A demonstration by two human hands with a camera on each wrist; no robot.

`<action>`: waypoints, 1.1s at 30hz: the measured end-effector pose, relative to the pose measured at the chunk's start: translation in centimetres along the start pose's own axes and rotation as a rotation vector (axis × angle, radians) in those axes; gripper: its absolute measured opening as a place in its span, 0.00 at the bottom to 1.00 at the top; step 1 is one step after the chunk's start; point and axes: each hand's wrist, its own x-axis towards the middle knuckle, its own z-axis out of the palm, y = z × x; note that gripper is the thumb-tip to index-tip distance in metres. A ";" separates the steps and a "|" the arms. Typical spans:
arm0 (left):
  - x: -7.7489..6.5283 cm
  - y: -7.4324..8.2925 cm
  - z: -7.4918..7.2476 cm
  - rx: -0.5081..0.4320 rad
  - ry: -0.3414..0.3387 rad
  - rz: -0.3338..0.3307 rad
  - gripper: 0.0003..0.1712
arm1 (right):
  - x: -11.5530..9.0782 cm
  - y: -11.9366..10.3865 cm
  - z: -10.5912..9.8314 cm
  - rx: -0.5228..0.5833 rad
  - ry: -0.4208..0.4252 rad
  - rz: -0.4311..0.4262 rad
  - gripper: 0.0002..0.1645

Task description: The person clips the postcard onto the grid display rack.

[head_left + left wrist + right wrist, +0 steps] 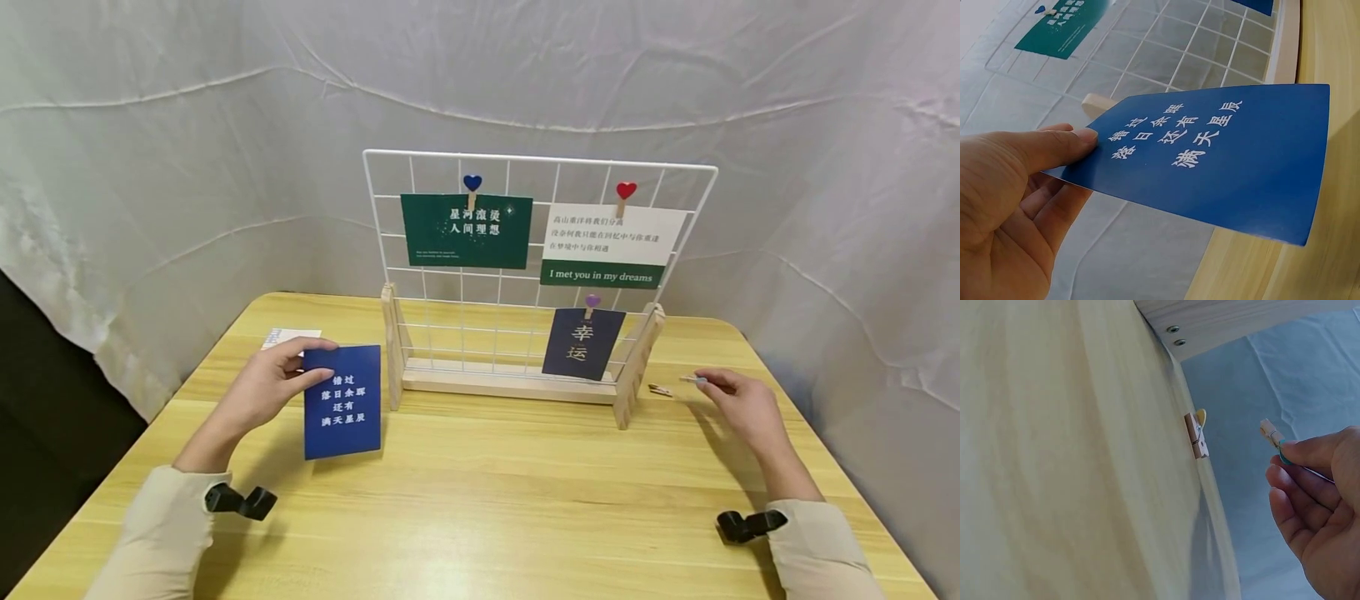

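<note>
The left hand (262, 387) grips a blue card with white Chinese characters (342, 437) by its upper left edge, thumb on the printed face, so the other edges stand free; from the head, the card's right edge lies just beside the stand's left foot. The right hand (746, 408) pinches a small wooden clothespin with a teal heart (1270, 432) by its heart end, jaws pointing away from the fingertips. Near it, a clothespin with a yellow heart (1192, 434) lies on the table between the right hand and the stand's right foot. Behind the left hand, a white card (298, 337) is partly hidden. Between the hands stands a white wire grid rack (540, 159) on a wooden base (510, 387). A blue-heart clip (472, 182) holds a green card (467, 243) at upper left, a red-heart clip (626, 191) a white-and-green card (607, 233) at upper right, and a purple-heart clip (592, 301) a dark navy card (581, 367) below that one. Wire squares show from the green card down to the base. A broad stretch of wood-grain table (487, 500) spreads before the rack; its far edge runs behind, near a pale cloth backdrop (525, 75).
</note>
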 end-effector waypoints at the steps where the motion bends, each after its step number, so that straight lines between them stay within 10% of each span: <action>1: 0.0 0.1 0.1 -0.002 0.000 0.000 0.19 | 0.0 -0.1 0.0 0.002 -0.001 -0.002 0.24; 33: 2.5 2.0 2.7 -0.022 0.003 0.043 0.17 | -0.3 -4.2 -1.9 0.110 0.104 -0.078 0.20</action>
